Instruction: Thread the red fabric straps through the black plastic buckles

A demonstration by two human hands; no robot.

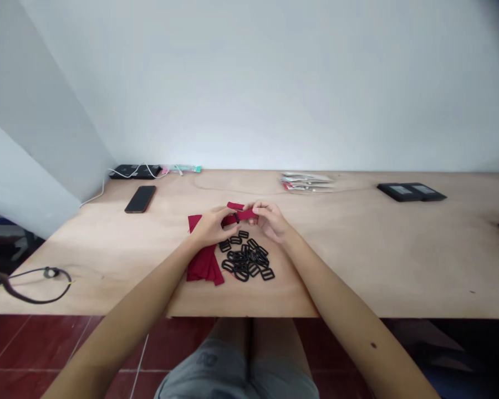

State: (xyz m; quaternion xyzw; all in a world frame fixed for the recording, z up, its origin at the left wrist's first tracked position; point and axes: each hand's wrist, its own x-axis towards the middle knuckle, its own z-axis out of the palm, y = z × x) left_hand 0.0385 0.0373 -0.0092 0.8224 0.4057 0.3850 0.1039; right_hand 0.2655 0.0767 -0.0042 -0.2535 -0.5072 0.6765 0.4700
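Observation:
Between my two hands a red fabric strap (246, 214) is stretched, with a black slide buckle (237, 218) on it. My left hand (211, 226) is closed on the buckle and the strap at the left. With thumb and fingers my right hand (270, 220) pinches the strap's right end. Just below the hands lies a loose pile of black slide buckles (249, 257), some rectangular and some rounded. Several red fabric strips (205, 266) lie stacked beneath my left wrist, partly covered by it. Another piece of red strap (235, 205) shows behind the fingers.
A phone (140, 199) lies at the left, with black boxes (135, 172) and a white cable behind it. Flat packets (306, 182) lie near the wall, and two black cases (411, 192) at the right. A dark cord loop (39, 301) is at the left edge.

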